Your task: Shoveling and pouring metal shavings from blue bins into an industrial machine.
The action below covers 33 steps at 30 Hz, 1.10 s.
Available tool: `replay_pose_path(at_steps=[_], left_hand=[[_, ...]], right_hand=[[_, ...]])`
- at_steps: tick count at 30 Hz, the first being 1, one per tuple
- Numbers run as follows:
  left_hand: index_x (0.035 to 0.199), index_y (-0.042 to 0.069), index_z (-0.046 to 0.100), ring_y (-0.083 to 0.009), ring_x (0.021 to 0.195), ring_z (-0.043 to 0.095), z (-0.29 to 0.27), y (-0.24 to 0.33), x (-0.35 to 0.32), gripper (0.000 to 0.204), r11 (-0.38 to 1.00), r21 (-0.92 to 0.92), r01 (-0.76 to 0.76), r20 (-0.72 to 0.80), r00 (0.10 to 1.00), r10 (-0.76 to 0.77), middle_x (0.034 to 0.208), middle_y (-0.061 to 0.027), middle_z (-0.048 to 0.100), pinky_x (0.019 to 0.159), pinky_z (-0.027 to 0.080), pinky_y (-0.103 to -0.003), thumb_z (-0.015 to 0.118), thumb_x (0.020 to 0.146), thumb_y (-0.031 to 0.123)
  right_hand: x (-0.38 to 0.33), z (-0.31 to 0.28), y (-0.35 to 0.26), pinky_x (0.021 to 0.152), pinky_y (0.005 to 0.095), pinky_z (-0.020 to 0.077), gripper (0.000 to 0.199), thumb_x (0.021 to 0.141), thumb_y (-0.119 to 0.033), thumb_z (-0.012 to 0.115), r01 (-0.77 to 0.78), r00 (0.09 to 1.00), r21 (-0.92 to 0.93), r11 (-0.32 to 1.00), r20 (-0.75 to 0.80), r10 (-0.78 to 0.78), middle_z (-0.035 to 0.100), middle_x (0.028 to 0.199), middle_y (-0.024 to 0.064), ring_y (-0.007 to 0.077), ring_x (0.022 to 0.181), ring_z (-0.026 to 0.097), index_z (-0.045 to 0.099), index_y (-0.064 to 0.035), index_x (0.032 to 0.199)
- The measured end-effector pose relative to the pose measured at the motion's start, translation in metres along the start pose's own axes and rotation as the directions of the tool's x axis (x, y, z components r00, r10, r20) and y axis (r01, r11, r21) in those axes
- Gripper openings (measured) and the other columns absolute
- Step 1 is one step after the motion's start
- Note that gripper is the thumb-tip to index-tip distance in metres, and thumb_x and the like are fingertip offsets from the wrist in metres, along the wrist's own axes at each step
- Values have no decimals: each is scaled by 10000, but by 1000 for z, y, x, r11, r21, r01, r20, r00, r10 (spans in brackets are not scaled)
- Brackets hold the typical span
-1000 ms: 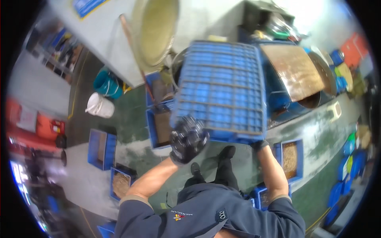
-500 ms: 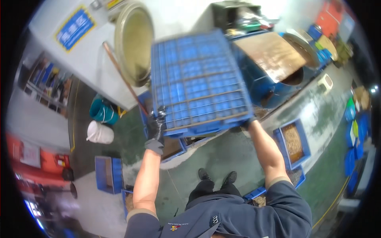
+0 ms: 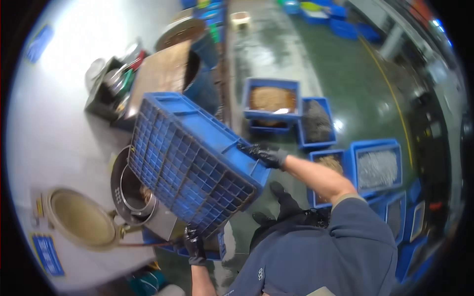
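Note:
Between my two gloved hands is a large blue plastic crate [image 3: 190,163], held up off the floor and tilted. A grid of dark bars runs over its broad face, and one smooth blue side wall is turned up to the right. My left hand [image 3: 195,244], in a black glove, grips the crate's near lower corner. On the crate's right side wall lies my right hand [image 3: 264,154], also gloved in black, closed along the ledge near the end; its fingertips are partly hidden. Left of the crate, a round metal vat [image 3: 132,190] stands partly covered by it.
A round lid [image 3: 81,217] stands open beside the vat. Beyond the crate are a board-topped blue drum [image 3: 160,71] and a dark box of utensils [image 3: 111,93]. At right, blue crates hold tan material [image 3: 272,99], grey material [image 3: 316,123] and pale material [image 3: 377,169].
My view and body have swung to the right. The crate has turned and tilted between my hands, and my right hand now shows on its side wall. Both hands stay on it.

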<state>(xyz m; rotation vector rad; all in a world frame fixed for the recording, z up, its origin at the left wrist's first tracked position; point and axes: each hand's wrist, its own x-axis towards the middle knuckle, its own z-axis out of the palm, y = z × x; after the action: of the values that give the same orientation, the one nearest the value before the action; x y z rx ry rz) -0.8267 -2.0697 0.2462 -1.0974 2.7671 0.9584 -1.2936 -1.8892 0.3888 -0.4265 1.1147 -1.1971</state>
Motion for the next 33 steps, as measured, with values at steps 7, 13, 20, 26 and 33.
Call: replay_pose_path(at_steps=[7,13,20,26,33], left_hand=[[1196,38,577,-315,1090,561,-25,132,186,303,800,327,-503,-84,828,555,1193,-180,582,915,471,-359,588,901,105],[1237,74,541,-239,1024,586,26,303,305,384,340,-908,243,302,944,133,1092,-118,627,896,486,-370,527,936,310],[1214,17,590,-251,949,599,205,346,389,605,790,-281,544,781,608,-141,1073,-114,646,898,478,-358,789,702,271],[1165,16,600,-278,915,604,323,506,359,527,790,-452,415,792,594,141,1005,-115,638,873,503,-384,733,668,133],[1087,-28,593,-272,857,588,473,672,434,434,698,-392,599,831,556,-11,987,-131,626,828,496,-399,707,692,107]], right_hand=[[-160,-66,10,846,331,480,449,890,-428,615,151,699,-743,652,-386,-602,666,1002,156,215,919,616,667,-22,1074],[-248,-146,53,694,403,516,395,851,-460,612,-292,746,-956,40,-253,-616,641,863,142,322,771,627,650,-67,858],[-358,-227,48,649,407,510,199,771,-287,610,-201,795,-949,-244,-13,-607,615,740,73,263,687,638,581,-105,846],[-449,-296,108,926,430,475,445,766,-217,682,-692,261,-702,169,-462,-848,637,1104,155,298,1047,602,603,-59,1174],[-429,-206,406,976,490,421,347,875,-137,520,-926,-223,10,378,-823,-523,561,1248,204,396,1109,546,586,-71,1209]])
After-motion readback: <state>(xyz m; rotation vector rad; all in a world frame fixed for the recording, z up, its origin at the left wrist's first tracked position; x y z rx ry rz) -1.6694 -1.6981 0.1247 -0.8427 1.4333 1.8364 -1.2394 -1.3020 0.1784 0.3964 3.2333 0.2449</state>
